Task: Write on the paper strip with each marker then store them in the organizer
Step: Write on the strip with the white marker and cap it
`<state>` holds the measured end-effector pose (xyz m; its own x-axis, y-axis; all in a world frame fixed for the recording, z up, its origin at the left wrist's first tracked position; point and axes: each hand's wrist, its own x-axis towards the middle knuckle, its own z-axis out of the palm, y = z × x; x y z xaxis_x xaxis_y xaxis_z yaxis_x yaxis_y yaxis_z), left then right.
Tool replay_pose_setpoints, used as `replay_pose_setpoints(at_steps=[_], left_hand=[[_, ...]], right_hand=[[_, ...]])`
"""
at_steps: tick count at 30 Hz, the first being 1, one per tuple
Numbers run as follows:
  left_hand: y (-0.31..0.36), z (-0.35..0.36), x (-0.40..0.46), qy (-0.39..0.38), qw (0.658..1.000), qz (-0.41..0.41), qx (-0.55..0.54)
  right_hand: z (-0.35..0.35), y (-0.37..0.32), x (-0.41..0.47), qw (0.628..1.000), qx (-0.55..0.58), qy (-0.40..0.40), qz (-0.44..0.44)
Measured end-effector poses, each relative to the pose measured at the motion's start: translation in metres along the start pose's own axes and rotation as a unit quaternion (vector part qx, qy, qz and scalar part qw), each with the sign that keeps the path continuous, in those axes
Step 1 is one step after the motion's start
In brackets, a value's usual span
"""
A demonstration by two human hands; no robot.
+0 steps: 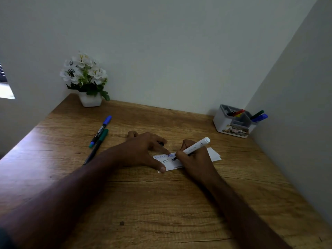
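Two hands mid-frame: right hand (195, 159) pinching white-barrelled marker (196, 146), tip on white paper strip (213, 155); left hand (143, 150) fingers spread, pressing strip's left end; grey-white organizer (233, 123) upper right, nearer right hand.

A wood-grain table (161, 203) fills a corner between plain pale walls (170, 51). Daylight comes through a window (5, 87) at the left. A white pot of white flowers (84, 78) stands at the back.
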<state>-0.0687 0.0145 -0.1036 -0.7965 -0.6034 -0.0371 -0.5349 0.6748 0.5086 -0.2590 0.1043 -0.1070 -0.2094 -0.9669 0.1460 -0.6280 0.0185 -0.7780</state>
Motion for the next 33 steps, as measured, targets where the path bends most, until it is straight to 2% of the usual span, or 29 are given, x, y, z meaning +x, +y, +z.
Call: replay_pose_setpoints(at_steps=[22,26,31,33], left_hand=[[-0.0003,0.0008,-0.0011,0.005,1.000,-0.011,0.027],[-0.0017,0.0005,-0.0017,0.002,1.000,-0.010,0.021],[-0.0002,-0.0005,-0.0019,0.004,1.000,-0.007,0.022],[-0.0002,-0.0005,-0.0022,0.004,1.000,-0.009,0.026]], right_hand=[[0.0004,-0.0004,0.0003,1.000,0.000,0.021,0.002],[0.0000,0.0012,-0.0007,1.000,0.006,0.005,0.018],[-0.0027,0.0026,0.0001,0.997,0.036,0.061,0.003],[-0.0034,0.0035,0.0004,0.998,0.034,0.052,0.009]])
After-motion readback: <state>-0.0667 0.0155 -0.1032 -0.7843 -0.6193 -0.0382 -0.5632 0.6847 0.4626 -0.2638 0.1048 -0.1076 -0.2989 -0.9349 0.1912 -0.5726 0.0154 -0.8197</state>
